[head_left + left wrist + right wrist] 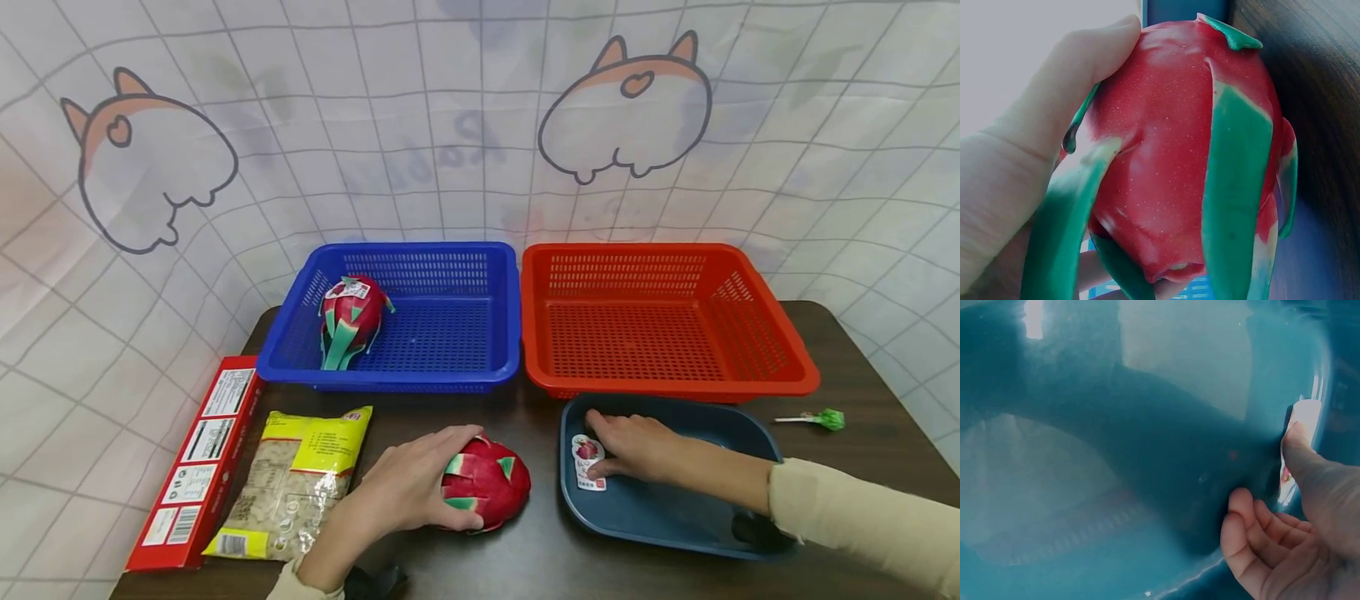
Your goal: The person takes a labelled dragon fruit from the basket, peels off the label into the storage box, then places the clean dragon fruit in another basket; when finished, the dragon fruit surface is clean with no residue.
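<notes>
My left hand (pixel 408 483) grips a red dragon fruit (pixel 495 485) with green scales, on the table in front of the blue basket. In the left wrist view the thumb lies along one side of the dragon fruit (pixel 1160 137), and some fingers show beneath it. My right hand (pixel 637 447) is inside a dark blue tray (pixel 675 533). Its thumb touches a white label (pixel 587 462) with a dragon fruit picture, at the tray's left wall. The other fingers bend loosely beside the label (pixel 1304 415) in the right wrist view, with nothing visible between them.
A blue basket (pixel 420 385) holds another dragon fruit (pixel 352 312). Beside it stands a red basket (pixel 667 387). At the left lie a red box (pixel 198 467) and a yellow-and-clear food bag (pixel 296 483). A green-wrapped lollipop (pixel 828 419) lies right of the tray.
</notes>
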The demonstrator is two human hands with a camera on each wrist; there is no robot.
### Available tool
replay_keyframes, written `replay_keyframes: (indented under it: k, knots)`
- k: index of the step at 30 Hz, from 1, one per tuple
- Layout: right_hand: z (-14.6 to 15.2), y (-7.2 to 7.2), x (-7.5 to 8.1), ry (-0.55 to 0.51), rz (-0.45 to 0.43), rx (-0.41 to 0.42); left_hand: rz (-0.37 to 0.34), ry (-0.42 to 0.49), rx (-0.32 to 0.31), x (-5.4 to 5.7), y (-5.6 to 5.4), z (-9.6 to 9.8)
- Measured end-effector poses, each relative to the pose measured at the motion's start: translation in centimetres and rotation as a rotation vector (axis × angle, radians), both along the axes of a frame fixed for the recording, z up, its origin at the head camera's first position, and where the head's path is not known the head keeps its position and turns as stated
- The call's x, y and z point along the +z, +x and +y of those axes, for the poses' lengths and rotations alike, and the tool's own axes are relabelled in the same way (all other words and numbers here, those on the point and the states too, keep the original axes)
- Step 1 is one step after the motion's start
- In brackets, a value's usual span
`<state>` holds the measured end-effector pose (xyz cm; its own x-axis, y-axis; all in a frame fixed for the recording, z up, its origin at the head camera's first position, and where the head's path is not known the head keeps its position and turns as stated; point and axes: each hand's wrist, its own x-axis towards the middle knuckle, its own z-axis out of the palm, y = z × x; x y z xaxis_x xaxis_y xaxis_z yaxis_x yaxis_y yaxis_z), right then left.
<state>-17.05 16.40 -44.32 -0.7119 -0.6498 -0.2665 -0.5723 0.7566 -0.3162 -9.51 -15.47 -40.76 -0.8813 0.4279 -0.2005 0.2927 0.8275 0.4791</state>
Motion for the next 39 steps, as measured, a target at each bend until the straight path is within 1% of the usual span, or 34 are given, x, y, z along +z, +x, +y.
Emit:
replay_keyframes:
  k: [5,8,12,14,15,17,19,21,24,26,28,29,31,32,34,36,38,39]
  knots:
    - [0.3,0.0,0.8,0.006,-0.022,0.008,0.007,0.003,0.001,0.0,0.0,-0.1]
    - [1.2,0.1,1.7,-0.065,-0.095,0.012,-0.012,-0.002,0.004,0.1,0.0,0.0]
    - [3.0,0.5,3.8,-0.191,-0.214,0.050,-0.044,-0.009,0.006,0.2,-0.1,0.0]
    - [4.1,0.9,5.3,-0.243,-0.236,0.073,-0.044,-0.009,0.004,0.2,-0.1,0.0]
    - [4.7,1.1,6.0,-0.278,-0.231,0.086,-0.042,-0.009,0.005,0.3,-0.1,-0.1]
    - [5.8,1.7,7.1,-0.370,-0.195,0.103,-0.035,-0.009,0.009,0.3,0.0,-0.3]
    - [6.9,2.3,7.6,-0.488,-0.132,0.108,-0.031,-0.009,0.013,0.3,0.1,-0.5]
    - [8.1,2.9,7.7,-0.615,-0.061,0.103,-0.035,-0.016,0.009,0.2,0.1,-0.5]
    - [10.0,3.6,7.5,-0.783,0.018,0.054,-0.035,-0.025,-0.007,-0.1,0.2,-0.5]
    - [11.1,3.5,7.3,-0.908,0.064,0.035,-0.033,-0.033,-0.013,-0.2,0.2,-0.4]
    - [12.0,3.3,7.3,-0.990,0.140,0.005,-0.029,-0.030,-0.012,-0.3,0.2,-0.4]
    - [12.4,3.2,7.3,-1.037,0.163,-0.004,-0.027,-0.027,-0.013,-0.4,0.1,-0.4]
    - [13.1,2.9,7.5,-1.055,0.268,-0.037,-0.033,-0.016,-0.014,-0.4,0.0,-0.3]
    - [13.5,2.9,7.6,-1.040,0.319,-0.071,-0.036,-0.010,-0.015,-0.5,0.0,-0.2]
    - [14.2,2.6,7.7,-1.028,0.412,-0.107,-0.038,-0.005,-0.017,-0.5,0.0,-0.2]
    - [14.8,2.1,7.6,-0.957,0.521,-0.155,-0.035,-0.004,-0.015,-0.4,0.0,-0.2]
    - [15.5,1.2,7.1,-0.880,0.584,-0.209,-0.022,-0.009,-0.010,-0.3,0.0,-0.3]
    - [15.9,0.6,6.8,-0.846,0.611,-0.220,-0.016,-0.012,-0.007,-0.3,0.0,-0.4]
